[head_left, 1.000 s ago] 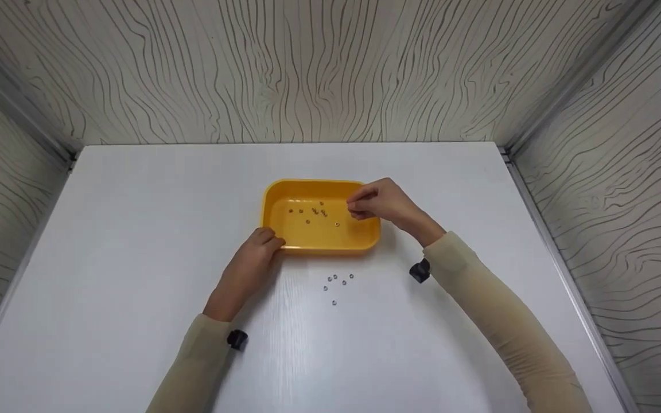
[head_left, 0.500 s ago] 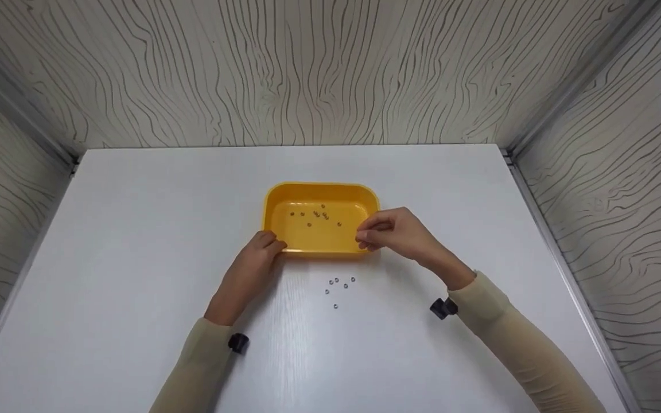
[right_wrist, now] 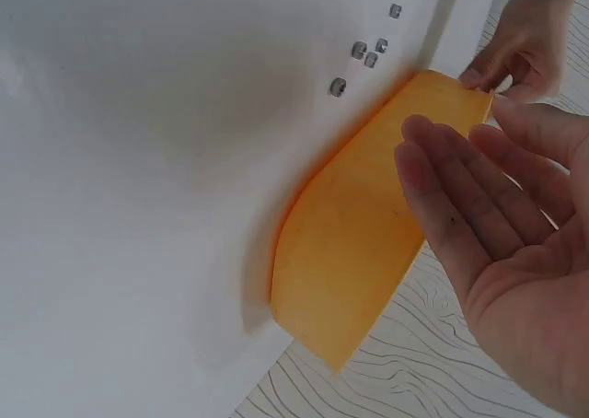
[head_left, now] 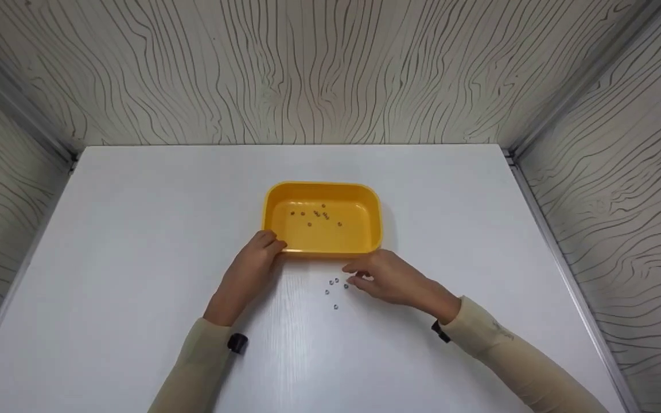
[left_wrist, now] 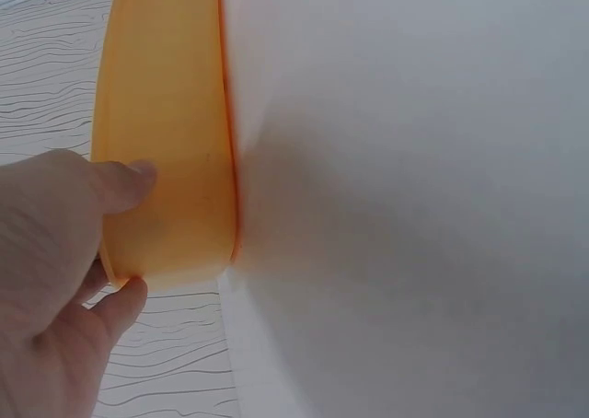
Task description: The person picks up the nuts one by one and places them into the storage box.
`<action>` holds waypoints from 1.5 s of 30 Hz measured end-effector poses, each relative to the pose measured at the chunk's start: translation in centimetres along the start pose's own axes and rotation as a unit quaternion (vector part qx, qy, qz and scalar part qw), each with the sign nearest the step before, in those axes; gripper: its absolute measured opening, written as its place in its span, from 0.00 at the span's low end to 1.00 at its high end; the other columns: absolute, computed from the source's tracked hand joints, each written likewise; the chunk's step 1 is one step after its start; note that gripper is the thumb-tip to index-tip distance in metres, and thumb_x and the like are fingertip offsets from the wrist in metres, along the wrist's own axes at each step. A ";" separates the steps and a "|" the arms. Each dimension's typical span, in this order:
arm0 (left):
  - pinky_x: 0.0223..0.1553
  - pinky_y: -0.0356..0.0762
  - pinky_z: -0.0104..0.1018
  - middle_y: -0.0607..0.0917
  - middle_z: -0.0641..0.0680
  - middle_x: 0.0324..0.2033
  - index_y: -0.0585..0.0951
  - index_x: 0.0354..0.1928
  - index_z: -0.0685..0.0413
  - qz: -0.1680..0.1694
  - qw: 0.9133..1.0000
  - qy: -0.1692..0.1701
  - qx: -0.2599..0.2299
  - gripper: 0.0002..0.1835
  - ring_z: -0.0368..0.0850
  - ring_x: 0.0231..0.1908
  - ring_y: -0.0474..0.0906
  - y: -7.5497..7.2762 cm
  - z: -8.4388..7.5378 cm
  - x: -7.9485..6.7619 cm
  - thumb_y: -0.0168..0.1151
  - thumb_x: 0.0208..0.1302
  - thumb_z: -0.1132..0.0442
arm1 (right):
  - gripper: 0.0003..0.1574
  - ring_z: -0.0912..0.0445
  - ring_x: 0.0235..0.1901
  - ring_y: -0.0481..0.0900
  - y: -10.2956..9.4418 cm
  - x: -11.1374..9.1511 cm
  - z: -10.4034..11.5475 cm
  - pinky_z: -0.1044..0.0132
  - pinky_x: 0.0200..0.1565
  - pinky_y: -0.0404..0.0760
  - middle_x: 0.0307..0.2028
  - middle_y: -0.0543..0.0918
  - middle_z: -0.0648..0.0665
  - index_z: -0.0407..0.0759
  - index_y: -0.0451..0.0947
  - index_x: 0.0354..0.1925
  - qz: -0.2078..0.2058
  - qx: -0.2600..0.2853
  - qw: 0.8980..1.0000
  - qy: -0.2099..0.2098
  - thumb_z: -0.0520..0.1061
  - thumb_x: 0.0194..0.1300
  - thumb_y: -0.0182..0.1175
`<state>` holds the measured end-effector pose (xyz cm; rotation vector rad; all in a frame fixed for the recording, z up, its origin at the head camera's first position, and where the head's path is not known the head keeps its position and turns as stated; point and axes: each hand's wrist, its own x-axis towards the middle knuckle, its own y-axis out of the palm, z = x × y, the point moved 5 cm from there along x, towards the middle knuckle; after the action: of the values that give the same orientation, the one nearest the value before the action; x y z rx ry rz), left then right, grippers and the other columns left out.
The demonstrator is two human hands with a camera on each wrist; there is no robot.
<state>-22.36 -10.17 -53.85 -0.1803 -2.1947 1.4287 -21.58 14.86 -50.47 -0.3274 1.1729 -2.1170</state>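
Note:
At the near left corner of the yellow plastic tray (head_left: pixel 330 244), my left hand (head_left: pixel 253 258) grips the rim. In the left wrist view the thumb (left_wrist: pixel 127 183) lies on the tray's outer wall, with fingers bent around the edge. My right hand (head_left: pixel 391 278) is just in front of the tray's near right corner, thumb and fingers parted beside the small metal nuts (head_left: pixel 336 280) on the table. The right wrist view shows its fingers (right_wrist: pixel 469 192) loosely bent, nothing visible in them. Several similar nuts (head_left: pixel 309 224) lie scattered on the tray floor.
The white table (head_left: pixel 152 218) carries the tray near its middle. Wood-grain patterned panels (head_left: pixel 307 69) stand behind it and at both sides, with metal rails (head_left: pixel 571 269) along the edges. One nut (head_left: pixel 335 307) lies apart, closer to the person.
My right hand has moved from above the tray's right side toward the person, down to the loose nuts, and its fingers have parted. My left hand stays on the tray's corner.

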 end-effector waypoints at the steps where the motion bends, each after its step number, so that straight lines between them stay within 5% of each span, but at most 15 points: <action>1: 0.59 0.84 0.40 0.84 0.55 0.48 0.86 0.51 0.61 -0.001 1.000 0.001 -0.002 0.10 0.50 0.53 0.80 0.0 0.0 0.0 0.67 0.70 0.69 | 0.13 0.59 0.41 0.88 0.3 0.0 0.1 0.63 0.47 0.89 0.43 0.93 0.50 0.45 0.89 0.52 -0.001 -0.021 1.000 -0.007 0.41 0.71 0.67; 9: 0.59 0.85 0.39 0.85 0.55 0.47 0.86 0.51 0.61 0.002 1.000 -0.006 -0.006 0.10 0.49 0.52 0.80 0.3 0.0 -0.1 0.68 0.70 0.68 | 0.10 0.64 0.22 0.66 1.6 -0.1 0.3 0.73 0.29 0.72 0.23 0.85 0.54 0.46 0.90 0.32 -0.048 -0.155 0.985 -0.059 0.33 0.66 0.67; 15: 0.59 0.84 0.39 0.85 0.55 0.48 0.86 0.51 0.61 0.005 1.000 -0.011 -0.008 0.10 0.49 0.52 0.80 0.2 0.1 -0.2 0.67 0.71 0.69 | 0.08 0.62 0.23 0.79 2.9 -0.3 0.1 0.70 0.31 0.83 0.29 0.92 0.52 0.48 0.92 0.37 -0.051 -0.248 0.964 -0.083 0.35 0.66 0.69; 19: 0.60 0.84 0.40 0.85 0.55 0.49 0.86 0.52 0.61 0.005 1.000 -0.010 -0.007 0.11 0.49 0.53 0.80 0.1 0.1 -0.2 0.66 0.71 0.70 | 0.13 0.58 0.35 0.90 3.7 -0.6 0.3 0.65 0.38 0.89 0.38 0.94 0.51 0.48 0.92 0.44 -0.055 -0.316 0.941 -0.107 0.34 0.63 0.71; 29: 0.60 0.84 0.40 0.85 0.55 0.48 0.86 0.52 0.60 0.001 1.000 -0.005 -0.004 0.11 0.49 0.53 0.80 -0.1 -0.1 -0.1 0.67 0.70 0.69 | 0.12 0.59 0.31 0.88 4.6 -0.4 0.3 0.67 0.41 0.88 0.34 0.93 0.53 0.48 0.91 0.38 -0.083 -0.384 0.907 -0.153 0.34 0.57 0.76; 33: 0.61 0.84 0.39 0.85 0.55 0.49 0.86 0.52 0.60 0.004 1.000 -0.006 0.001 0.11 0.49 0.54 0.80 -0.1 -0.1 -0.1 0.68 0.69 0.69 | 0.14 0.58 0.29 0.86 4.7 -0.4 0.4 0.67 0.40 0.88 0.33 0.93 0.53 0.48 0.91 0.39 -0.074 -0.389 0.906 -0.151 0.33 0.55 0.77; 45: 0.60 0.84 0.38 0.85 0.55 0.50 0.86 0.53 0.60 0.002 1.000 -0.003 0.006 0.12 0.49 0.54 0.80 -0.1 -0.1 -0.1 0.68 0.69 0.69 | 0.18 0.58 0.40 0.91 4.8 -0.1 0.2 0.61 0.58 0.87 0.39 0.94 0.51 0.46 0.91 0.45 -0.046 -0.356 0.926 -0.119 0.30 0.56 0.75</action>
<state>-22.24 -10.17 -53.79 -0.1759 -2.1918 1.4465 -19.28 13.15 -54.27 -0.9508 1.7657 -1.5855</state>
